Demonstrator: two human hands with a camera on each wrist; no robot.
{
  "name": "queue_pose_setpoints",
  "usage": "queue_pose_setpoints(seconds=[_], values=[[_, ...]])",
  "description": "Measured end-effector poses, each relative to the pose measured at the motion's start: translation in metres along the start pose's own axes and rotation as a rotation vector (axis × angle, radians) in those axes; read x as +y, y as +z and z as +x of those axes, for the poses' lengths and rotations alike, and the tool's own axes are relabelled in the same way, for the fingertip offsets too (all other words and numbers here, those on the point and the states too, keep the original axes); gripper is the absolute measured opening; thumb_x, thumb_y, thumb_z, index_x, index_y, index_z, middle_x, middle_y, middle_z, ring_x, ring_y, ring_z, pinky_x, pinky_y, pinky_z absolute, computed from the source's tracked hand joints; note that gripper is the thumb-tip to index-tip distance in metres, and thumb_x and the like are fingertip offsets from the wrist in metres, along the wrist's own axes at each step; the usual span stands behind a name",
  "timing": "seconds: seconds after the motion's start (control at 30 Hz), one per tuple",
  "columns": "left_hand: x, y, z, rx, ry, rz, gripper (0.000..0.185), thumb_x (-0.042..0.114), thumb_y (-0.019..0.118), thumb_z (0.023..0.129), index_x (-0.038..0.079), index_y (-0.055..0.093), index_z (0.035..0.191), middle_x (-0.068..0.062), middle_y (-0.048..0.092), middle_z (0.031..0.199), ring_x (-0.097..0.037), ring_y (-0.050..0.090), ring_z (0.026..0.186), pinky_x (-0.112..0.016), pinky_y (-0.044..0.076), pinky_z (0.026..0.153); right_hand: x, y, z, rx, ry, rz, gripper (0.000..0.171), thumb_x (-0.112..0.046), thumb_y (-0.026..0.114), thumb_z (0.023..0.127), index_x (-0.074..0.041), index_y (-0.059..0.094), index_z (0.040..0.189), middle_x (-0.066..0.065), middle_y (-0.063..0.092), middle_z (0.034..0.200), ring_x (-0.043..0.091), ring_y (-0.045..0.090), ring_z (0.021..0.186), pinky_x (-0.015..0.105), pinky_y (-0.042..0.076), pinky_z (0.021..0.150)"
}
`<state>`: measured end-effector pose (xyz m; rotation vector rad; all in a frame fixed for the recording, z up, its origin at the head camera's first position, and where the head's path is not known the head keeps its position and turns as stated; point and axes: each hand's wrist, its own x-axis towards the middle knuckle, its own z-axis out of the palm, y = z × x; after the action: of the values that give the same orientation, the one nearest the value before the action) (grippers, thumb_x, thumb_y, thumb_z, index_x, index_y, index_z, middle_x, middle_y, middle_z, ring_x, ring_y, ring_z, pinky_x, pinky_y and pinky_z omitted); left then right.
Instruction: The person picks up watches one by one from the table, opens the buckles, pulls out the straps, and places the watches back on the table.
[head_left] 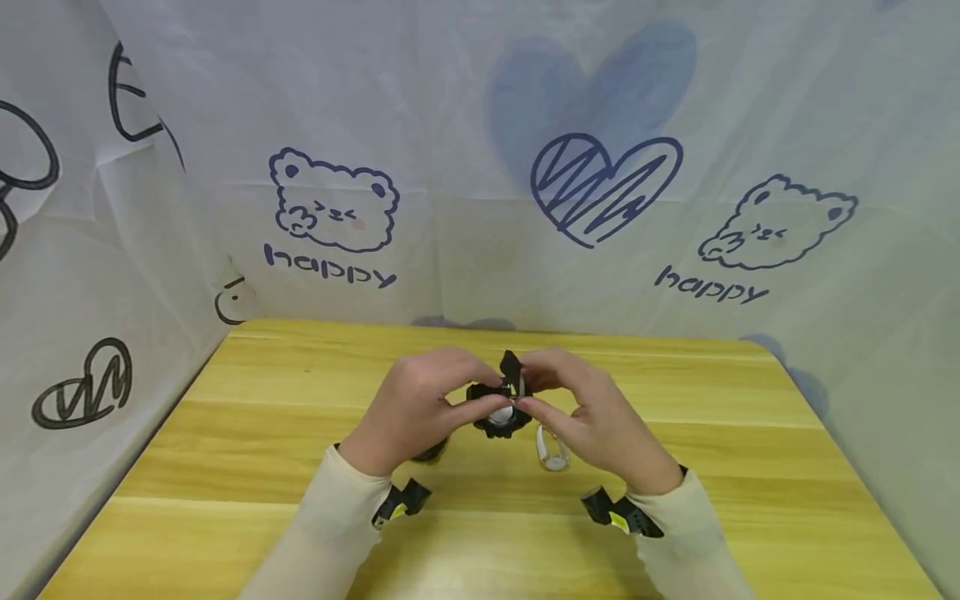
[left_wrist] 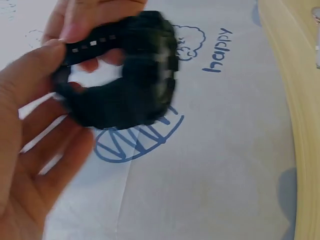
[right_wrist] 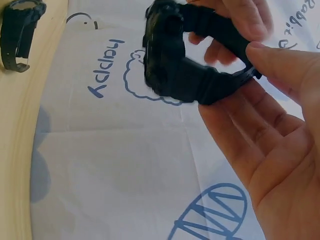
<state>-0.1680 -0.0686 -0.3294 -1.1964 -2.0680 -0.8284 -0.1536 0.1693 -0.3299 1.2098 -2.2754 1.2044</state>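
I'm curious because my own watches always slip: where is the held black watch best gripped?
Probably by the upper part of its strap, coming from both sides. The black watch forms a loop, its bulky case lowest, so the slimmer strap looks easier to pinch. The left hand and right hand hold it there.

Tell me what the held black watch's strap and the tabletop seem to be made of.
Watch strap: probably rubber or soft plastic, fairly matte; dull black, with a row of small slots. Tabletop: wood or wood-look laminate, perhaps glossy, judging by its yellow grain and pale glare.
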Motion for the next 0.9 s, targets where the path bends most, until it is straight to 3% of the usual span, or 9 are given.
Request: queue_pose_setpoints(seconds=[0.1,0.17,0.27,0.37,0.57,0.73,0.9], values=[[0.0007,-0.0007,-0.0018,-0.064,-0.088,-0.016,0.032,0.026,0.087,0.086,0.010,0.076,0.112,0.003,0.077,0.098,-0.007,0.073,0.085,-0.023,0.058,0.074,0.0003,0.0001,0.0001,-0.027,-0.005,-0.091,0.041,-0.002,0.077,0.092,-0.012,0.063,0.130,0.000,0.068,0.119,0.012,0.068,0.102,0.031,0.060,0.086],[0.0009,-0.0002,-0.0021,-0.093,-0.120,-0.004,0.033,0.028,0.087,0.086,0.011,0.075,0.112,0.004,0.077,0.096,-0.006,0.071,0.082,-0.021,0.057,0.071,-0.0002,-0.0002,0.0002,-0.041,-0.007,-0.147,0.039,-0.005,0.078,0.092,-0.012,0.064,0.128,-0.001,0.067,0.117,0.011,0.067,0.100,0.031,0.060,0.085],[0.0012,0.0005,-0.0017,-0.105,-0.105,0.021,0.024,0.029,0.086,0.086,0.013,0.075,0.099,0.006,0.073,0.085,-0.005,0.065,0.071,-0.021,0.053,0.063,-0.0010,-0.0007,0.0000,-0.055,-0.005,-0.190,0.039,-0.007,0.078,0.092,-0.013,0.064,0.128,-0.001,0.067,0.116,0.011,0.067,0.100,0.031,0.060,0.085],[0.0006,0.0009,-0.0018,-0.090,-0.085,-0.005,0.018,0.026,0.086,0.086,0.014,0.075,0.093,0.006,0.073,0.085,-0.005,0.065,0.072,-0.020,0.054,0.066,-0.0019,-0.0009,-0.0008,-0.051,0.000,-0.214,0.040,-0.008,0.079,0.091,-0.012,0.064,0.128,-0.001,0.067,0.116,0.012,0.068,0.100,0.032,0.060,0.085],[-0.0012,-0.0001,-0.0018,-0.067,-0.129,-0.170,0.024,0.020,0.086,0.087,0.014,0.078,0.109,0.005,0.077,0.104,-0.006,0.072,0.095,-0.023,0.058,0.084,-0.0016,-0.0011,-0.0023,0.039,0.007,-0.186,0.043,-0.006,0.084,0.086,-0.007,0.067,0.126,0.003,0.071,0.112,0.016,0.072,0.096,0.036,0.061,0.083],[-0.0008,-0.0010,-0.0024,-0.049,-0.149,-0.214,0.023,0.019,0.086,0.087,0.014,0.079,0.108,0.006,0.077,0.104,-0.007,0.072,0.097,-0.024,0.058,0.086,0.0015,-0.0006,-0.0017,0.100,-0.027,-0.142,0.030,-0.003,0.085,0.083,-0.011,0.074,0.110,-0.001,0.073,0.105,0.015,0.071,0.093,0.034,0.061,0.081],[-0.0002,-0.0014,-0.0013,-0.087,-0.210,-0.225,0.025,0.021,0.086,0.087,0.014,0.078,0.109,0.006,0.076,0.106,-0.006,0.071,0.097,-0.026,0.059,0.085,0.0045,0.0001,0.0001,0.112,-0.096,-0.149,0.031,0.001,0.085,0.081,-0.011,0.076,0.108,0.000,0.072,0.104,0.015,0.070,0.090,0.026,0.058,0.080]])
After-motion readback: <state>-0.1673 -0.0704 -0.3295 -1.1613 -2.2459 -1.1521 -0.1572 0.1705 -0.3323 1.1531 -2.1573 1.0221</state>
